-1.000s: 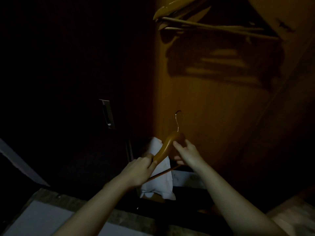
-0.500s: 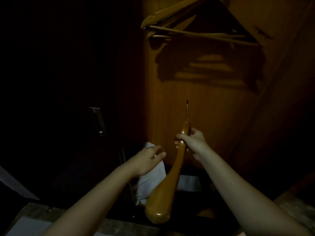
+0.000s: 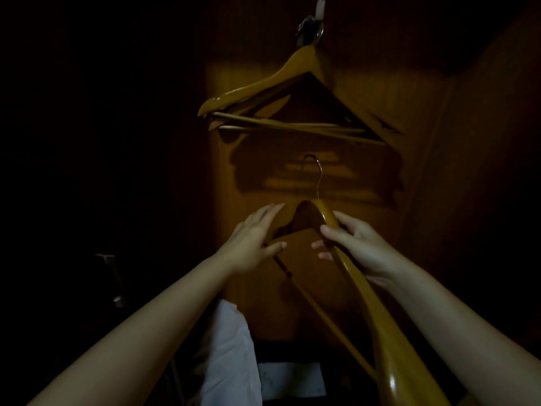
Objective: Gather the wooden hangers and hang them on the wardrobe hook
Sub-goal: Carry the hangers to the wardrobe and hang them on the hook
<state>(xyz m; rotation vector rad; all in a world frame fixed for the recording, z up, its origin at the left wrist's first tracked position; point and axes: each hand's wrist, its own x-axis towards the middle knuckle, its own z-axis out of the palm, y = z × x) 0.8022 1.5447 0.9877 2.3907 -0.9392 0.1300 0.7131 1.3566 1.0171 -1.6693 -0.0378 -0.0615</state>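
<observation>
Right now: dim scene, only the wardrobe panel (image 3: pixel 336 177) at centre is lit.

- Held hanger (image 3: pixel 358 284): wooden, dead centre of the frame. Its metal hook (image 3: pixel 317 177) points to 12 o'clock, and it is well below the wardrobe hook and not on it. One arm runs down toward 5 o'clock and leaves the frame at the bottom edge. The crossbar slants the same way.
- Right hand (image 3: pixel 360 244): at about 3 o'clock of the hanger neck, wrapped round the arm just below the neck, thumb on top and fingers curled underneath.
- Left hand (image 3: pixel 248 241): at 9 o'clock of the neck, flat, fingers straight and close together, pointing up toward 1 o'clock. It covers the hanger's left shoulder, with the thumb by the crossbar end. Too dark to tell whether it actually touches.
- Wardrobe hook (image 3: pixel 317 22): at 12 o'clock, top edge.
- Hung hangers (image 3: pixel 272 83): a bunch of wooden ones already on that hook, fanned slightly, their shadow on the panel underneath.
- White cloth (image 3: pixel 228 350): at 6–7 o'clock, between the forearms.
</observation>
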